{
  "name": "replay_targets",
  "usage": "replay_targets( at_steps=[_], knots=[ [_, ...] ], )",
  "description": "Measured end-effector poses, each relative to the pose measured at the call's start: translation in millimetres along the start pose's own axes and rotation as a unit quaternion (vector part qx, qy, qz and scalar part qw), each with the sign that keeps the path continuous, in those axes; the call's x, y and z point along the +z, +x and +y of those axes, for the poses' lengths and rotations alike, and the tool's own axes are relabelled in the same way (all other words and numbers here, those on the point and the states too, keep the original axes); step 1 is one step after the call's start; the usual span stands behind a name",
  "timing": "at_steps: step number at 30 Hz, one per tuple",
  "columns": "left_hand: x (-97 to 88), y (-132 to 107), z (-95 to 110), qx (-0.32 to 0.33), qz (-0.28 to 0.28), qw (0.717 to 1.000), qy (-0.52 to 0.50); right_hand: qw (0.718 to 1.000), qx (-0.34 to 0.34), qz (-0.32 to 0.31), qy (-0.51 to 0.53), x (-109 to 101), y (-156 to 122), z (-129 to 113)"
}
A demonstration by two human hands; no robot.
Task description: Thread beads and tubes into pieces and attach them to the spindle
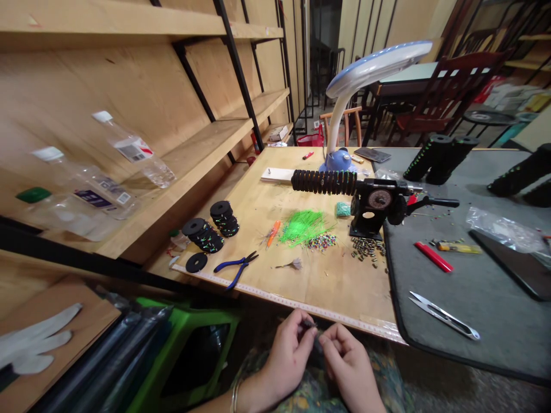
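Both hands low, below the near table edge, over the lap. Left hand (286,358) and right hand (348,361) meet fingertip to fingertip, each pinching a small dark piece (313,331) between thumb and forefinger. The piece is tiny, dark grey-black, thin, mostly hidden by the fingers; exact shape can't be told. It sits just in front of the taped measuring strip (275,295) on the wooden board's (336,281) near edge. A bangle on the left wrist.

On the board: blue-handled pliers (236,267) near the strip, a single black disc (197,263) just left of them, two stacks of black foam discs (210,229) behind, some with green flecks. Mid-board, a loose pile of bright green strands (303,225), an orange tool (272,234) left of it, a scatter of coloured beads (321,242) right of it, a heap of small metal sleeves (365,248) further right. A small feathery tuft (293,264) lies alone, nearer the strip.

A black winding jig (372,209) stands at the board's right edge with a row of black discs on its rod (322,182). Behind it, a blue-and-white desk lamp (365,86).

The grey mat (451,310) to the right carries thread snips (443,315), a red lighter (433,256), a yellow lighter (456,248) and black foam rolls (439,158).

The wooden shelf (181,155) at left holds clear plastic bottles (138,152) lying on their sides.
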State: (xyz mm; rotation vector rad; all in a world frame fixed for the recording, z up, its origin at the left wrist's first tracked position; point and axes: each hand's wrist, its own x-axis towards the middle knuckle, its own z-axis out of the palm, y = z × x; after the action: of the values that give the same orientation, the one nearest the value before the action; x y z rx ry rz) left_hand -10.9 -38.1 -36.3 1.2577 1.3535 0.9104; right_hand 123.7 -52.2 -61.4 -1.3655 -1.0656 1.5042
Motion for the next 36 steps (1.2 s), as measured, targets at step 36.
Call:
replay_targets(
  at_steps=[36],
  knots=[
    [-3.7,-2.2,0.3,0.098,-0.062,0.984,0.135,0.993,0.041,-0.005,0.109,-3.5,9.6,-7.8]
  ],
)
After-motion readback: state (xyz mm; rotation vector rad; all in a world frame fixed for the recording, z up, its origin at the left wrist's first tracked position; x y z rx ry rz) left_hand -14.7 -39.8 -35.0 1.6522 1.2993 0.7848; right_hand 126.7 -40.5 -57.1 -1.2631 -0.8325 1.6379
